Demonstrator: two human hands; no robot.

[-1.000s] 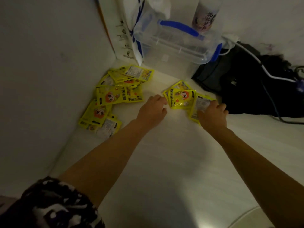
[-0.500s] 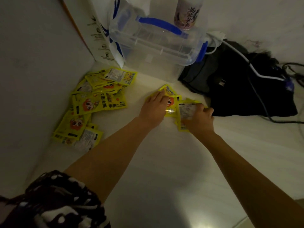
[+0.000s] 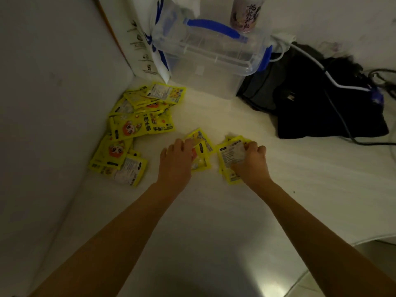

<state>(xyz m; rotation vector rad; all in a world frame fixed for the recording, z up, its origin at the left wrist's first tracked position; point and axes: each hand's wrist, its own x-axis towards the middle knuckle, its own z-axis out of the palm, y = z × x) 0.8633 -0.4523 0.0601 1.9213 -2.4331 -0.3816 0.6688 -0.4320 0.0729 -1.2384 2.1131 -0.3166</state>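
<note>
A white tabletop (image 3: 214, 211) lies in dim light, with a pale wall (image 3: 53, 103) closing it off on the left; a clear storage box (image 3: 205, 67) with a blue handle (image 3: 214, 25) stands at the back, a printed bottle (image 3: 246, 13) on its lid. Right of the box slumps a black bag (image 3: 321, 108) with a white cable (image 3: 317, 67) trailing over it; left of the box a printed carton (image 3: 139, 46) leans on the wall. In front of the box and to its left, against the wall, a loose heap of yellow sachets (image 3: 132, 129) sprawls; nearer than the box, mid-table, the left hand (image 3: 177, 161) lies with its fingers fairly straight on a small stack of sachets (image 3: 201, 146), pressing it to the surface. Just beside it, on the side of the black bag, the right hand (image 3: 252, 163) curls fingers and thumb round a bundle of sachets (image 3: 232, 155), label side up, its lower end touching the tabletop. Between the hands and the box the surface is bare; a wide bare stretch also runs from the hands towards the viewer. The rounded table edge (image 3: 364, 241) curves away far from the box, at the near right.
</note>
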